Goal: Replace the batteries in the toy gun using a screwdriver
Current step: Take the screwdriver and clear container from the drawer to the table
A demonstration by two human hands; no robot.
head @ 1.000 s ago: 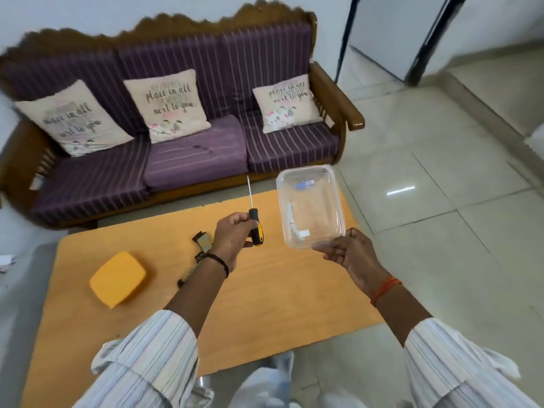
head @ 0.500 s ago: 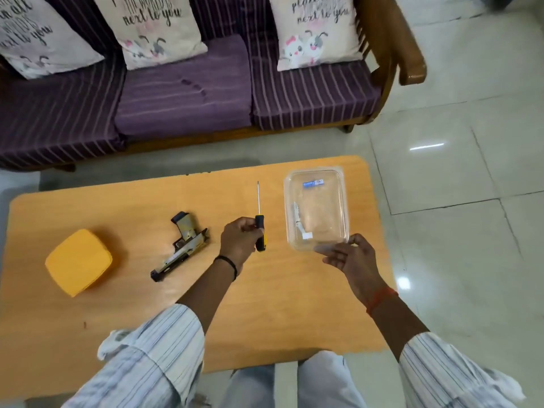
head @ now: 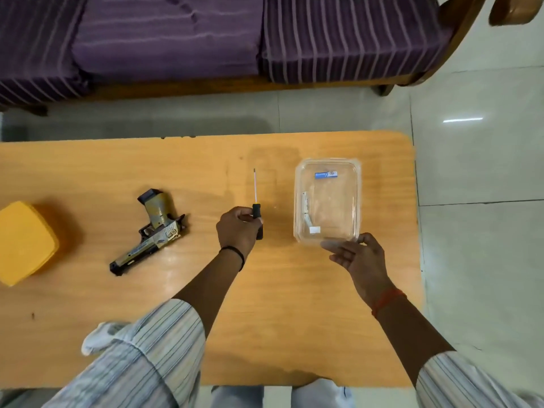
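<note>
The toy gun [head: 153,229], gold and silver with a black grip base, lies on its side on the wooden table [head: 265,319], left of centre. My left hand [head: 237,229] grips the black handle of a screwdriver [head: 255,195], its thin shaft pointing away from me over the table. My right hand [head: 354,256] holds the near edge of a clear plastic container [head: 328,198], thumb on the rim and fingers under it. Inside the container I see a blue-labelled battery [head: 326,174] and small white pieces.
A yellow lid or box [head: 25,242] sits at the table's left edge. A purple striped sofa [head: 206,39] with a wooden frame stands beyond the table. Tiled floor [head: 477,172] lies to the right. My knees show below the near table edge.
The view has tilted down from the sofa to the table. Both hands came lower with the screwdriver and the container, which now sits at table level.
</note>
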